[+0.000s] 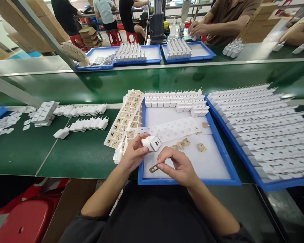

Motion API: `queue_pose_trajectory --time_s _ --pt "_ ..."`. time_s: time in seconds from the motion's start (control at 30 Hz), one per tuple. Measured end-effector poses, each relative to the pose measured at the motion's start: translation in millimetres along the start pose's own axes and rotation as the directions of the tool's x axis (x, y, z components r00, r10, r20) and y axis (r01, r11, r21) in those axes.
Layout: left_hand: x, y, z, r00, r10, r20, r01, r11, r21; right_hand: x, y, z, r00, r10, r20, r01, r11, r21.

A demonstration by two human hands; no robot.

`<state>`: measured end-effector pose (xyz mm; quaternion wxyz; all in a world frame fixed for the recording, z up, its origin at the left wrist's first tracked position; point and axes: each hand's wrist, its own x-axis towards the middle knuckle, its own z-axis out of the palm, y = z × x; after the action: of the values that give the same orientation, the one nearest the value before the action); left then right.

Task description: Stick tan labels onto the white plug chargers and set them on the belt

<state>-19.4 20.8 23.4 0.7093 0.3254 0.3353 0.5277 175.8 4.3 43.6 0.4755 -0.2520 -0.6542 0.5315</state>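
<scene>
Between the thumb and fingers of my left hand [133, 152] is a white charger [152, 143], its face with two ports turned toward me. My right hand [178, 165] pinches a small brown sticker [153, 168] with cut-outs, just below the charger and apart from it. Both hands are over the near left part of a blue-rimmed tray [233, 168]. Crumpled brown scraps [183, 143] and a pale label strip [174, 130] lie in that tray, with rows of white chargers [164, 101] at its far end. Sheets of brown stickers [124, 118] overlap its left edge.
At right, another blue tray [268, 186] is packed with chargers. On the green bench [73, 162] to the left stand charger rows [88, 124] and loose white pieces [26, 127]. Across the bench are more trays [152, 61] and a co-worker's hands [199, 29]. A red stool [21, 222] is at lower left.
</scene>
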Motion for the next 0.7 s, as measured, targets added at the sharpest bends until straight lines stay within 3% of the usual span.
queue_pose_trajectory --time_s 0.1,0.17,0.23,0.4,0.53,0.63,0.7 --pt "-4 -14 3.4 0.977 0.208 -0.049 -0.202 0.974 0.105 1 4 6 0.999 0.022 -0.038 -0.020 0.999 0.046" --pt "-7 -22 4.0 0.944 0.330 -0.012 -0.322 0.929 0.183 1 6 6 0.996 0.025 -0.090 -0.017 0.997 0.081" --pt "-9 -28 2.2 0.924 0.379 0.057 -0.381 0.897 0.225 1 8 4 0.991 0.033 -0.132 -0.017 0.993 0.120" --pt "-9 -30 -4.2 0.907 0.400 0.135 -0.421 0.875 0.238 -2 13 -1 0.981 0.110 -0.160 -0.076 0.977 0.201" --pt "-13 -25 -4.5 0.914 0.353 0.201 -0.405 0.831 0.381 -3 13 -1 0.975 0.131 -0.178 -0.099 0.979 0.176" --pt "-20 -26 -5.4 0.920 0.352 0.174 -0.388 0.745 0.542 -3 11 -1 0.971 0.146 -0.186 -0.120 0.982 0.146" --pt "-23 -28 -5.9 0.904 0.408 0.130 -0.396 0.681 0.616 -2 9 0 0.950 0.168 -0.262 -0.141 0.983 0.120"
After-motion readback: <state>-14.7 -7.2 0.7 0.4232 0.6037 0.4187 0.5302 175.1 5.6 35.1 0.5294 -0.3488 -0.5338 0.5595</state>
